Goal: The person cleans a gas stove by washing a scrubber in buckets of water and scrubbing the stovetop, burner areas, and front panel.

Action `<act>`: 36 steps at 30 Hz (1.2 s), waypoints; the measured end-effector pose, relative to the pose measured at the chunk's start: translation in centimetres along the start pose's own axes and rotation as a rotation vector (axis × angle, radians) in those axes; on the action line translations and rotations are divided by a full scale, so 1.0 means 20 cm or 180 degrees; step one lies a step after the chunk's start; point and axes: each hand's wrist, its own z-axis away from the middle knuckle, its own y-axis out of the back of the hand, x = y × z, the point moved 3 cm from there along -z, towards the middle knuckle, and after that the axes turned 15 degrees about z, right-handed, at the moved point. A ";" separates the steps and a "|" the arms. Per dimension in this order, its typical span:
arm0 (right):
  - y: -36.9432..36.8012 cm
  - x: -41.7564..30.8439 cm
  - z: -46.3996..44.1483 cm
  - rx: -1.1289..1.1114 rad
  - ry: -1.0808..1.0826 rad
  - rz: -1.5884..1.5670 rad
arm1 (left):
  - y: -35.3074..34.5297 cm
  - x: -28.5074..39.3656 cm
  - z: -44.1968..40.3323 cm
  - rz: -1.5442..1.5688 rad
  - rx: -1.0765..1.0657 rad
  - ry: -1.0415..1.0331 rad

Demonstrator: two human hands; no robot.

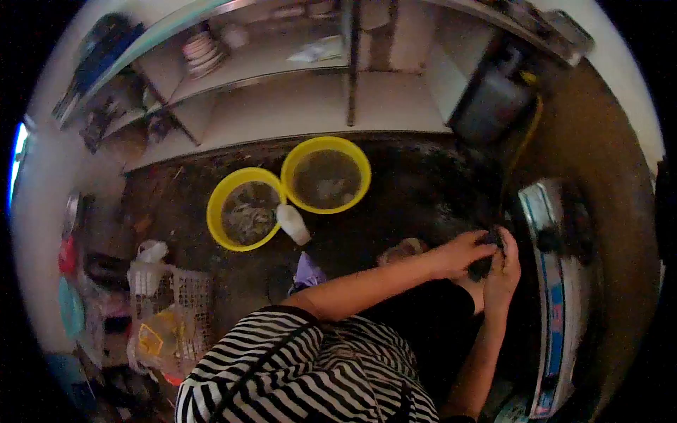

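Observation:
My left hand (pixel 462 255) and my right hand (pixel 502 271) meet at the right, low over the floor near my bent knee. Between them is a small dark thing (pixel 494 241), mostly covered by the fingers; its kind cannot be made out. The left fingers reach over it from the left, while the right fingers curl round its right side. Both hands look closed on it. Just right of the hands lies a long pale box-like object (pixel 553 303) with blue and pink markings. Part of a foot (pixel 403 250) shows under my left forearm.
Two yellow tubs (pixel 211 220) hold murky water, with pale pieces in the left one. Beside them lie a white bottle-shaped container (pixel 293 224) and a purple item (pixel 307 271). A white plastic basket (pixel 194 296) stands left. Shelving (pixel 282 106) and a grey gas cylinder (pixel 493 102) line the back.

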 end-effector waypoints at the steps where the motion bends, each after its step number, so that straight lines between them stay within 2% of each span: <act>1: -0.08 -0.08 -0.04 -0.0148 0.0096 0.0063 | 0.12 0.07 0.05 0.0346 0.0304 -0.0037; 4: -0.30 -0.18 -0.10 -0.0448 0.0170 0.0038 | 0.51 0.17 0.13 0.1133 0.1196 -0.0246; 7: -0.49 -0.29 -0.13 -0.0777 0.0300 0.0085 | 0.98 0.33 0.34 0.0759 0.2014 -0.1155; 10: -0.62 -0.30 -0.16 -0.0962 0.0464 0.0051 | 1.33 0.54 0.72 -0.0016 0.3741 -0.1866; 11: -0.66 -0.31 -0.17 -0.1012 0.0505 0.0030 | 1.28 0.65 0.88 0.0548 0.3895 -0.2130; 12: -0.70 -0.33 -0.18 -0.1117 0.0485 0.0077 | 1.56 0.59 0.98 -0.0127 0.4119 -0.2022; 13: -0.73 -0.35 -0.18 -0.1211 0.0460 0.0123 | 1.73 0.55 1.08 0.0170 0.4288 -0.1904; 14: -0.76 -0.36 -0.19 -0.1298 0.0434 0.0168 | 1.97 0.46 1.18 -0.0254 0.4380 -0.1825; 15: -0.80 -0.37 -0.19 -0.1313 0.0469 0.0214 | 2.07 0.40 1.28 -0.0977 0.4503 -0.1927; 16: -0.84 -0.37 -0.18 -0.1306 0.0512 0.0262 | 2.23 0.28 1.38 -0.2554 0.5438 -0.1294; 17: -0.86 -0.37 -0.17 -0.1318 0.0530 0.0322 | 2.16 0.27 1.41 -0.3007 0.5502 -0.1082; 19: -0.88 -0.40 -0.18 -0.1371 0.0638 0.0498 | 1.89 0.39 1.45 -0.3930 0.5557 -0.0672; 20: -0.89 -0.42 -0.17 -0.1399 0.0700 0.0586 | 1.88 0.40 1.43 -0.3645 0.4886 -0.0007; 23: -0.93 -0.41 -0.17 -0.1425 0.0455 0.0382 | 1.80 0.23 1.33 -0.3822 0.3698 -0.0250; 26: -0.93 -0.38 -0.16 -0.1421 0.0569 0.0604 | 1.95 0.03 1.25 -0.3847 0.3603 -0.0268; 29: -0.93 -0.41 -0.12 -0.1554 0.0974 0.0700 | 1.77 0.14 1.18 -0.3105 0.3729 -0.0102; 30: -0.97 -0.36 -0.09 -0.1658 0.0982 0.0601 | 1.84 0.01 1.16 -0.2379 0.3641 -0.0074; 33: -0.96 -0.42 -0.07 -0.1817 0.1086 0.0551 | 1.83 -0.18 1.01 -0.2423 0.2886 -0.0468; 34: -0.96 -0.41 -0.06 -0.1911 0.0995 0.0522 | 1.70 -0.06 0.96 -0.2462 0.2712 -0.0492; 36: -0.92 -0.39 -0.06 -0.1807 0.1040 0.0548 | 1.70 -0.03 0.80 -0.2693 0.2475 -0.0683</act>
